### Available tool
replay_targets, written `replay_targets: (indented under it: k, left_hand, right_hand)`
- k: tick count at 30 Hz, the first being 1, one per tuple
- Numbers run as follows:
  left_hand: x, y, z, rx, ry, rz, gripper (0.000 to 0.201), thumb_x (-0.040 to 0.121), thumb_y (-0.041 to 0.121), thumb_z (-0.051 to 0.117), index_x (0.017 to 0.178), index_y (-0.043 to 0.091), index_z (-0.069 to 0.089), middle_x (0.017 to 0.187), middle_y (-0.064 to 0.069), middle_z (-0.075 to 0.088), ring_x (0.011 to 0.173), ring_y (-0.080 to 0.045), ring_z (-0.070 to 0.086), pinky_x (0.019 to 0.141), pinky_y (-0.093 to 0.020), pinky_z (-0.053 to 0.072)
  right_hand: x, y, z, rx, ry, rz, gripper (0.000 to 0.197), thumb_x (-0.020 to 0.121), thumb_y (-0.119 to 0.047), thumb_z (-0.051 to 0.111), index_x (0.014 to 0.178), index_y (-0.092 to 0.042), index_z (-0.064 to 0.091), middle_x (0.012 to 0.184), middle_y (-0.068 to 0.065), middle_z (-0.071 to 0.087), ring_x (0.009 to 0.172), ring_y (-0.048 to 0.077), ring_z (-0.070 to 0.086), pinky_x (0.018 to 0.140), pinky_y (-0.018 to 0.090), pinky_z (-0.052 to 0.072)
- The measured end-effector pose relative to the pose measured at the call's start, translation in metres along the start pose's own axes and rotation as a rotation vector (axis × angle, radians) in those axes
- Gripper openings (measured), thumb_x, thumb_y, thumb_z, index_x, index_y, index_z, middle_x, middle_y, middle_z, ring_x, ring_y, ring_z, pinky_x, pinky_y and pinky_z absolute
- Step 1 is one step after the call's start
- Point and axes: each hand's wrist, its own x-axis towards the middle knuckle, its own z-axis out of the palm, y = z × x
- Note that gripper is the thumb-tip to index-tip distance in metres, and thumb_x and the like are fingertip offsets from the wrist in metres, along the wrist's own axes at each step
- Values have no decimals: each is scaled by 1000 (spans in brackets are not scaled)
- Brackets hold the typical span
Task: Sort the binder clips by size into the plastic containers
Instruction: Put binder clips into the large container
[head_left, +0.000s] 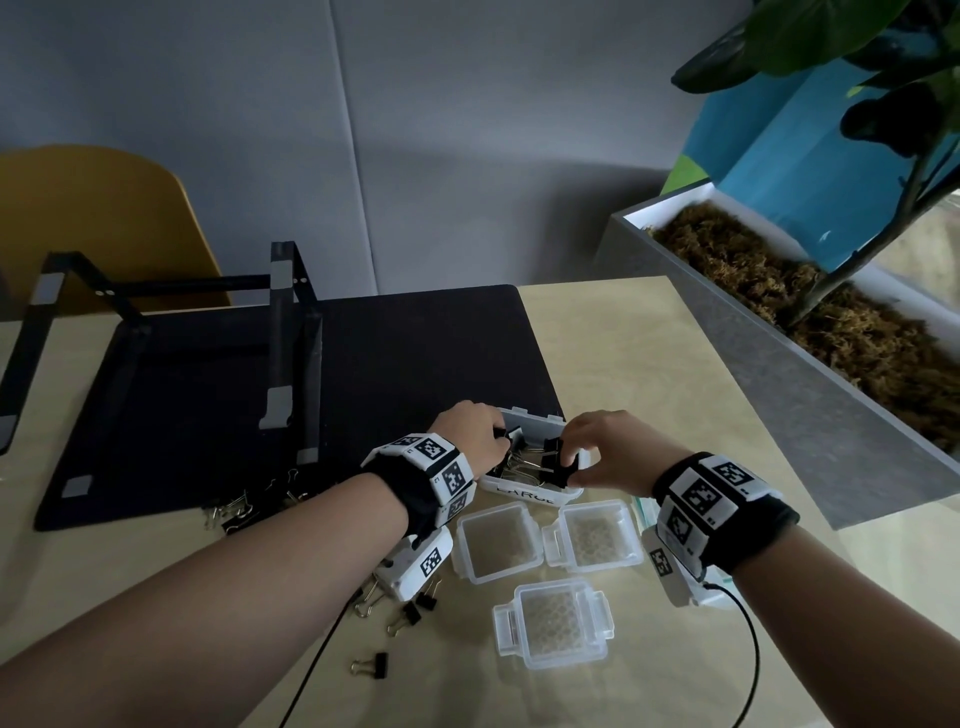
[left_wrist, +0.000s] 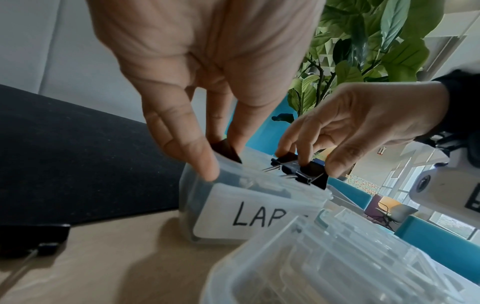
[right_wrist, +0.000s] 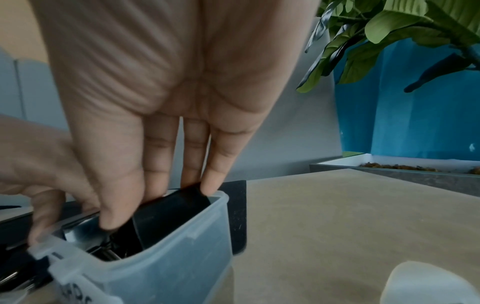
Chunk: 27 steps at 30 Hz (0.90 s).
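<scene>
A clear plastic container labelled LARGE (head_left: 527, 496) (left_wrist: 249, 216) (right_wrist: 182, 257) stands at the black mat's near corner and holds several big black binder clips. My left hand (head_left: 498, 439) (left_wrist: 223, 156) pinches one black clip (left_wrist: 226, 151) at the container's left end. My right hand (head_left: 569, 462) (right_wrist: 155, 207) pinches another large black clip (head_left: 558, 465) (left_wrist: 310, 173) (right_wrist: 171, 211) at the right end, partly inside the box. Loose smaller clips (head_left: 405, 618) lie on the table under my left wrist; more (head_left: 234, 512) lie at the mat's front edge.
Three small clear containers (head_left: 496, 543) (head_left: 592, 535) (head_left: 553, 623) stand open in front of the LARGE one. A black laptop stand (head_left: 280, 338) sits on the mat (head_left: 415, 353). A grey planter (head_left: 779, 374) borders the table's right side. A cable (head_left: 748, 649) trails from my right wrist.
</scene>
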Motion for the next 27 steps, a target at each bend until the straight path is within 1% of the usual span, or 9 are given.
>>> replay_targets:
  k: [3,6,12,15,17,20,23,25,27]
  left_hand:
    - [0,-1,1,3,-9,-8,26,91,27,52,108,13,65,100,-8,69,77,-24,69,79,-34,56]
    - [-1,-4,5,-14,-13,-23,26,90,32,55,110,17,61,112,-7,55,75,-24,64,81,-35,54]
    - [-3,-6,4,-27,-53,-46,24,91,34,52,110,20,57,116,-6,45,70,-23,61,70,-29,54]
    - [-3,-6,5,-21,-48,-41,25,91,33,51,111,19,56,118,-7,45,78,-26,64,78,-32,54]
    - [-3,-6,6,-20,-47,-40,25,92,32,49,111,17,55,118,-7,45,80,-27,65,79,-33,54]
    - [-3,-6,6,-30,-28,-45,23,92,30,47,109,15,53,116,-8,46,74,-24,61,76,-32,54]
    - [-3,-7,5,-34,-10,-33,20,93,29,47,104,14,52,113,-7,49,65,-19,57,70,-29,50]
    - [-3,-8,4,-33,-9,-25,17,92,30,47,101,16,53,111,-6,49,59,-17,58,64,-26,49]
    - [-2,-7,4,-29,-15,-17,16,92,30,48,99,18,55,110,-5,48,60,-19,61,60,-23,48]
  right_hand:
    - [3,-2,4,-8,12,40,24,79,-24,70,102,-19,68,114,-1,58,91,10,49,84,25,45]
    - [5,-5,12,-63,28,69,32,81,-24,66,113,-20,63,116,3,56,107,20,48,89,29,43]
    - [5,-13,5,-146,18,58,34,77,-23,61,111,-21,63,111,2,59,110,21,46,89,29,44]
    - [2,-13,0,-184,-53,51,36,78,-23,60,114,-22,62,112,1,59,112,20,45,90,29,45]
    - [0,-13,-2,-195,-87,43,37,77,-23,61,114,-22,61,112,1,59,112,20,45,90,30,46]
    - [-2,-12,-7,-176,-79,63,31,73,-26,62,104,-23,65,104,-1,63,104,18,50,86,33,50]
    - [-3,-14,-13,-94,-72,108,22,71,-35,63,90,-26,69,87,-4,67,87,15,60,76,33,54]
    - [-1,-16,-13,-82,-85,122,20,73,-39,62,87,-26,71,83,-4,68,80,15,62,73,32,54]
    - [3,-18,-11,-101,-94,125,21,77,-40,62,88,-26,72,85,-2,68,80,17,62,73,33,54]
